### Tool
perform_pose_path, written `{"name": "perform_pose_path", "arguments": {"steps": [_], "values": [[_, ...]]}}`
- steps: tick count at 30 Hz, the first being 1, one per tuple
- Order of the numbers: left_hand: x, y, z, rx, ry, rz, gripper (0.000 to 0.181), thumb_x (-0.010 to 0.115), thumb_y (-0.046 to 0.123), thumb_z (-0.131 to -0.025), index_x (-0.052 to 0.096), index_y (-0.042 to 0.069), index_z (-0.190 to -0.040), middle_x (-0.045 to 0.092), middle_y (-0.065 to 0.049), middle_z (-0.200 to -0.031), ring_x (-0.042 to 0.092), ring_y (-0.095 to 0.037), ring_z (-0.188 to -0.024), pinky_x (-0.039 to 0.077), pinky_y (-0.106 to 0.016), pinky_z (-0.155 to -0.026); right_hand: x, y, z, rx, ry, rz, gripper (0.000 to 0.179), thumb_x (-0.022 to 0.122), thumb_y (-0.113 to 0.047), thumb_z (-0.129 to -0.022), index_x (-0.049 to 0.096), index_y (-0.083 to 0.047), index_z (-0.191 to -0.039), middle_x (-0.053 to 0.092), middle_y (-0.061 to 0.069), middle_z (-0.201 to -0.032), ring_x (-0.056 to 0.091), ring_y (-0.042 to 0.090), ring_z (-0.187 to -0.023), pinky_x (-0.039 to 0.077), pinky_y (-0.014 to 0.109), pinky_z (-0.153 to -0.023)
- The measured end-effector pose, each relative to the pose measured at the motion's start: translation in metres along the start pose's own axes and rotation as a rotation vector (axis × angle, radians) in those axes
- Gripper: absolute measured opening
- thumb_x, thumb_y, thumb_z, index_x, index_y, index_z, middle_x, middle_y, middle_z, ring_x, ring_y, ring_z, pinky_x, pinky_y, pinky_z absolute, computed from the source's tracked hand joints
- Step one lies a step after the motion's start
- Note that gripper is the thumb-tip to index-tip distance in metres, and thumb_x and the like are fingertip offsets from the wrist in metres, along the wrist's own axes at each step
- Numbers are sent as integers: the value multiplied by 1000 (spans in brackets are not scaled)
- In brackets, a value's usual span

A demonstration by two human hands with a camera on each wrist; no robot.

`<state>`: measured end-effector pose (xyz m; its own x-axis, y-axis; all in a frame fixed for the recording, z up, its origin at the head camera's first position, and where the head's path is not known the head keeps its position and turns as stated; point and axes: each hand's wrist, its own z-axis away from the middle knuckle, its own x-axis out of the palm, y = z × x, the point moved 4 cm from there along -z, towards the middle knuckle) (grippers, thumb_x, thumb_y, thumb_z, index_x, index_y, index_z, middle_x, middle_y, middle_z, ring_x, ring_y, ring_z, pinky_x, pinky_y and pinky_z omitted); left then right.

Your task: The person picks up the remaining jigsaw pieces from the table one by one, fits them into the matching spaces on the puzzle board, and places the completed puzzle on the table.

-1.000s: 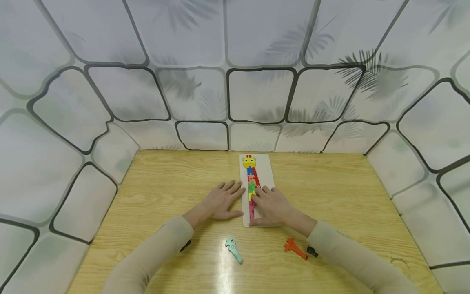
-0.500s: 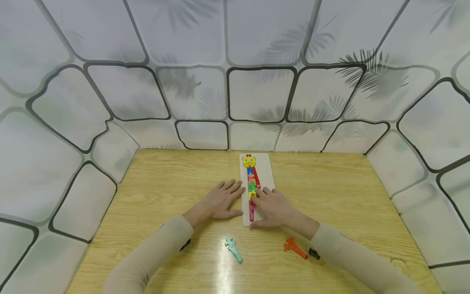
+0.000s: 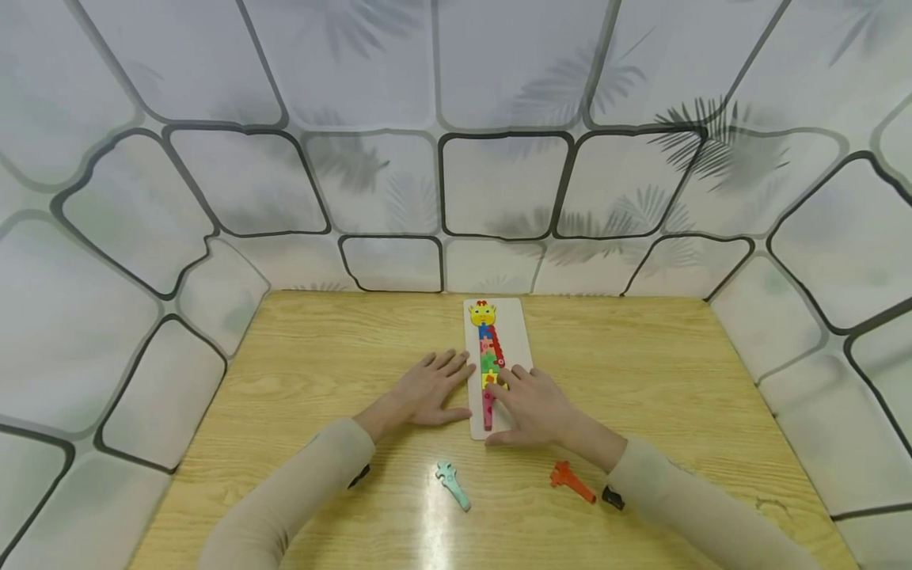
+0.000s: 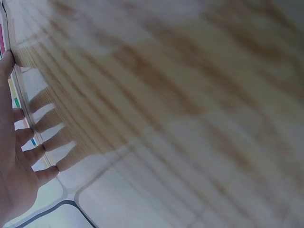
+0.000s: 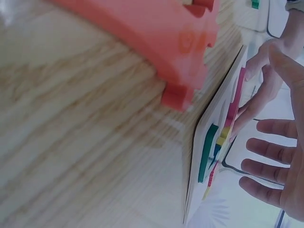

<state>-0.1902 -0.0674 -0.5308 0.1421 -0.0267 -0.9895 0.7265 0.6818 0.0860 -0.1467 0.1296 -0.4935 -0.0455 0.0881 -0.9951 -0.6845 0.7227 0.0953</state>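
Observation:
A giraffe puzzle lies on a white board, with a yellow head, a red mane piece and a column of coloured body pieces. The left hand lies flat with spread fingers, fingertips at the board's left edge. The right hand is over the board's lower right, its fingertips at the yellow piece and the pink piece. Its fingers look extended in the right wrist view, where a dark green piece also shows on the board. What lies under the right palm is hidden.
Nearer the person, a light teal puzzle piece and an orange-red puzzle piece lie on the wooden table. A small black item is by the right sleeve. Patterned walls stand behind and at both sides.
The right hand has shifted slightly to the right, uncovering more of the yellow and pink pieces. The left hand has stayed in place.

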Motion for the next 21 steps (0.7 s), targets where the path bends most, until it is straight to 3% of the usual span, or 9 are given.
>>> {"name": "perform_pose_path", "arguments": {"steps": [13,21], "values": [[2,-1,-1,-6,8,-4,86,43,71,-103,31,16,-168,26,-13,-176,30,-38,-162,32,-59,-130,-4,-10,11,-20,39,-18,93,60,-89,-82,63,-20,-144,68,5,-130,63,25,-113,60,41,-89],[4,-2,-1,-12,2,-17,88,41,74,-102,29,17,-168,25,-11,-177,29,-37,-163,31,-58,-131,-4,-20,17,-41,8,-65,91,59,-88,-83,61,-22,-146,67,3,-136,62,25,-124,59,45,-103]]}}
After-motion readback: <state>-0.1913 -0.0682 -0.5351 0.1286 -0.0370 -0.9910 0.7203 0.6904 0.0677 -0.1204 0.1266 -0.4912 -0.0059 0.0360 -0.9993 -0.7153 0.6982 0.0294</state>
